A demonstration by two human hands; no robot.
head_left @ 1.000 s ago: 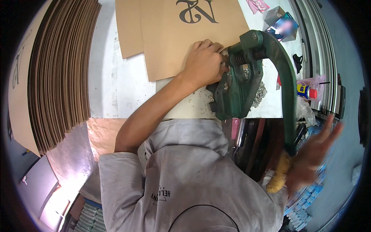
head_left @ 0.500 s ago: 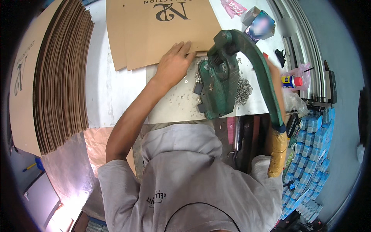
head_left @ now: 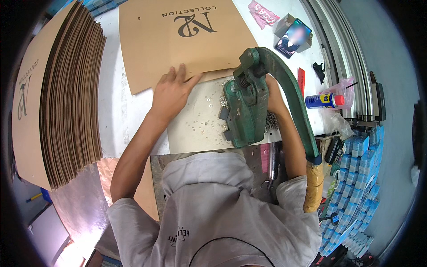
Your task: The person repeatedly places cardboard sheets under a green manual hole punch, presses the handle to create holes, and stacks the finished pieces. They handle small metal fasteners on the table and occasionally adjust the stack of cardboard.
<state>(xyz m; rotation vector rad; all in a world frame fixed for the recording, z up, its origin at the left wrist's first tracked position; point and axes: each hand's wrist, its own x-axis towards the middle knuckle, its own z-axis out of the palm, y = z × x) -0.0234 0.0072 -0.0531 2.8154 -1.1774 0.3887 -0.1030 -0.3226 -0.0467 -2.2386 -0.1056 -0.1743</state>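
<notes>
My left hand (head_left: 171,92) lies on the near edge of a brown paper sheet or bag (head_left: 187,49) with a black logo, its fingers spread and thumb stretched toward the press. Another brown layer shows under that edge. A green hand-operated eyelet press (head_left: 248,107) stands right of the hand, its long lever (head_left: 302,98) curving down to a yellow-wrapped grip (head_left: 313,187). My right hand (head_left: 275,94) is beyond the press body, between it and the lever. The press hides its fingers. Small metal eyelets (head_left: 270,122) lie in a pile beside the press.
A tall stack of brown sheets or bags (head_left: 73,102) stands at the left. Rightward lie a blue spray can (head_left: 320,100), a red strip (head_left: 301,82), a box (head_left: 293,38) and pink plastic (head_left: 263,14). Blue-wrapped bundles (head_left: 356,178) are piled at the lower right.
My left hand has shifted left and nearer along the sheet's edge. My right hand has come from behind the lever to beside the press body. The two offset brown sheets now overlap more closely.
</notes>
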